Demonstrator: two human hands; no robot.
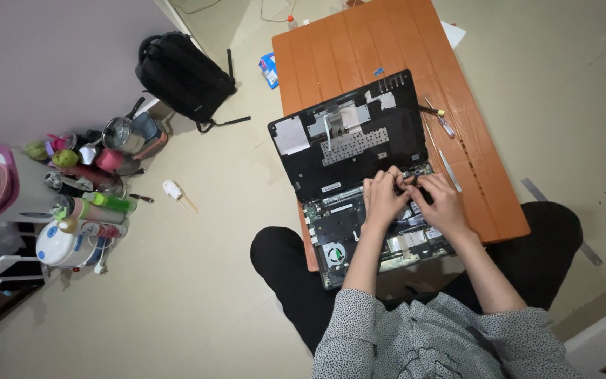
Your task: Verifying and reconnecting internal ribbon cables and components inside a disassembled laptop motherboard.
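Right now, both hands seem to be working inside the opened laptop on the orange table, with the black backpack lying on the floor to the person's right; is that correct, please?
Nearly. The head view shows the black backpack on the floor to the person's left, by the wall. The rest holds: the left hand and right hand are both working inside the opened laptop on the orange table.

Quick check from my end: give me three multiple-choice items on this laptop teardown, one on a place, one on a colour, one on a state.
1. Where is the black backpack?
A. on the table
B. on the floor by the wall
C. on the person's lap

2. What colour is the low table?
A. white
B. blue
C. orange-brown

3. What state is the laptop in?
A. closed
B. opened up, insides exposed
C. screen lit

Answers:
1 B, it lies on the floor left of the table.
2 C, its slatted top is orange-brown.
3 B, fan and board show under the left hand and right hand.
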